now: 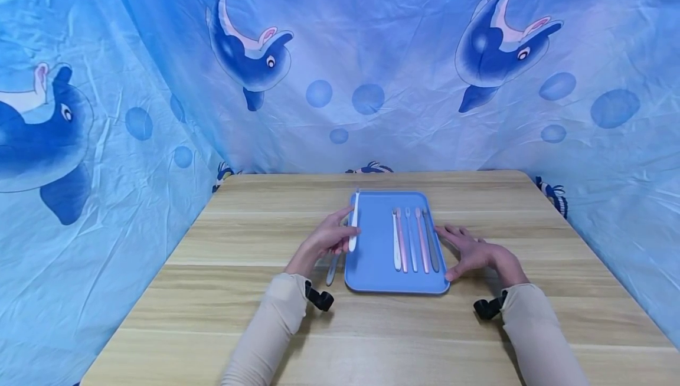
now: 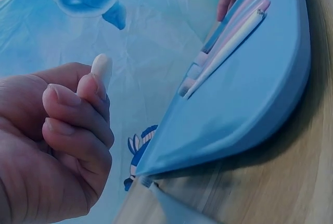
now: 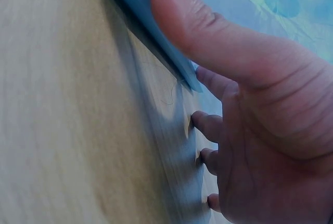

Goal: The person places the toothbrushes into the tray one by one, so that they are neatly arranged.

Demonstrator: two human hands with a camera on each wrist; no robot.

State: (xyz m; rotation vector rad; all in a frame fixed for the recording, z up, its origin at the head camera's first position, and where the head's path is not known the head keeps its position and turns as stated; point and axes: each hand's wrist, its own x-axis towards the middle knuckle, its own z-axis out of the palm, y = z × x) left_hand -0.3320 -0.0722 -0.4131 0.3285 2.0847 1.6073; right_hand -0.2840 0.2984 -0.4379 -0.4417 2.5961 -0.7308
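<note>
In the head view my left hand (image 1: 332, 234) pinches a white toothbrush (image 1: 354, 221) over the left edge of a blue tray (image 1: 372, 280), its bristle head pointing away from me. The end of its handle pokes out past my curled fingers in the left wrist view. My right hand (image 1: 475, 256) is at the tray's right side, thumb on the rim and the other fingers spread, some with tips on the tabletop. Several toothbrushes lie side by side in the tray's right half: a white one (image 1: 396, 244), pink ones, a blue one (image 1: 411, 244) and a dark grey one (image 1: 432, 247).
Another toothbrush (image 1: 332, 269), greyish, lies on the wooden table (image 1: 212, 303) just left of the tray, partly hidden by my left hand. Behind the table hangs a blue curtain (image 1: 404, 38) with dolphins on it.
</note>
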